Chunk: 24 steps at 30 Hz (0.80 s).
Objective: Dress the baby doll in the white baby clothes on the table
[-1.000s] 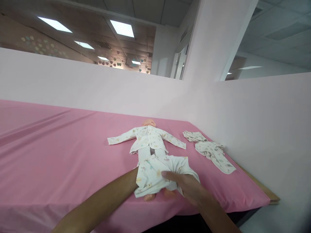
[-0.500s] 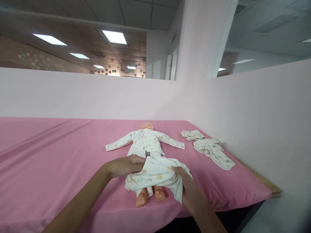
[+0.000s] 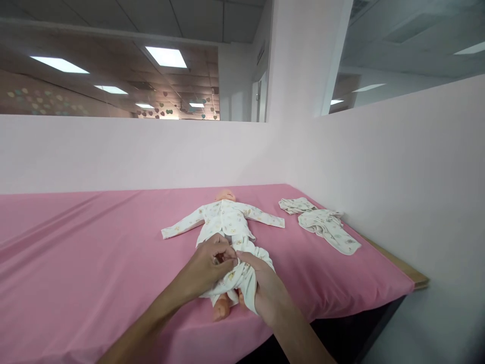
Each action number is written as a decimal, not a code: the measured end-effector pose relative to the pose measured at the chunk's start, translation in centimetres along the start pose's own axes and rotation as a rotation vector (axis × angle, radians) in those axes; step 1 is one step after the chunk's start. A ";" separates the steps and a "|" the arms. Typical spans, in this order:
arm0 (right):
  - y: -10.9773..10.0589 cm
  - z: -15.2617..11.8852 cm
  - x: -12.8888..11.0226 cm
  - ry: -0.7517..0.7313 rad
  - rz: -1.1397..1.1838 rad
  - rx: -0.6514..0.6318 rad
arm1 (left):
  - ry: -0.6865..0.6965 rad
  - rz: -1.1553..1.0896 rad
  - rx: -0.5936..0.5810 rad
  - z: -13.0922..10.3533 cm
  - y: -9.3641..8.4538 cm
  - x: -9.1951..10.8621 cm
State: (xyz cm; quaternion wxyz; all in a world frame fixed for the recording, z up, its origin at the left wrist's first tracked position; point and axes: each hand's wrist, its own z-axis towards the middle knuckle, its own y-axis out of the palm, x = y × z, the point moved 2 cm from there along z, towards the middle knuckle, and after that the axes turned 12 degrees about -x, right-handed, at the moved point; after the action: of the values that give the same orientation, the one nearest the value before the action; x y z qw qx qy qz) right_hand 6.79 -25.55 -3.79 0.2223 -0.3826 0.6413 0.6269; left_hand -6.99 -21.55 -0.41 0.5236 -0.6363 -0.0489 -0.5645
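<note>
A baby doll [image 3: 226,194] lies on its back, its bare feet towards me. On its upper body is a white printed jacket [image 3: 227,218], sleeves spread out to both sides. White printed baby pants [image 3: 244,275] are bunched over the doll's legs, and one foot [image 3: 222,308] sticks out below them. My left hand [image 3: 214,260] pinches the cloth near the waist. Close beside it, my right hand [image 3: 261,283] grips the pants with the thumb on top. My fingers hide part of the waistband and the doll's hips.
A pink sheet [image 3: 94,268] covers the table. Folded printed baby clothes [image 3: 328,230] lie to the right of the doll. White walls [image 3: 132,154] with windows stand behind and on the right, and a wooden board edge [image 3: 401,263] shows at the table's right side.
My hands have come together over the doll's legs, the right moving leftward. The pants, spread wide before, are now gathered between them. The view has shifted slightly.
</note>
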 end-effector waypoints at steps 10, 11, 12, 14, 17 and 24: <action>0.8 -0.3 1.3 -0.052 0.118 -0.089 | 0.216 0.440 -0.299 7.0 -1.5 -1.7; 0.6 -0.4 1.3 -0.041 0.126 -0.074 | 0.293 0.507 -0.412 7.8 -1.1 -1.8; 0.5 -0.6 1.3 -0.023 0.129 -0.063 | 0.360 0.545 -0.521 8.6 -0.7 -1.8; 0.3 -1.1 1.4 0.032 0.102 -0.066 | 0.428 0.561 -0.712 9.7 -0.2 -1.7; 0.2 -1.6 1.6 0.066 0.043 -0.078 | 0.383 0.622 -0.910 10.5 0.1 -1.7; 0.2 -1.5 2.5 0.064 0.089 -0.059 | 0.415 0.847 -0.917 9.2 1.7 -2.5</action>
State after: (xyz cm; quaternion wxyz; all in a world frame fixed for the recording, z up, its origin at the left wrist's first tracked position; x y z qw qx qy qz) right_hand 5.37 -27.51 -5.38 0.1619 -0.3800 0.6457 0.6423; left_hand -0.63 -14.38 -1.71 0.3750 -0.6371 0.5531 -0.3843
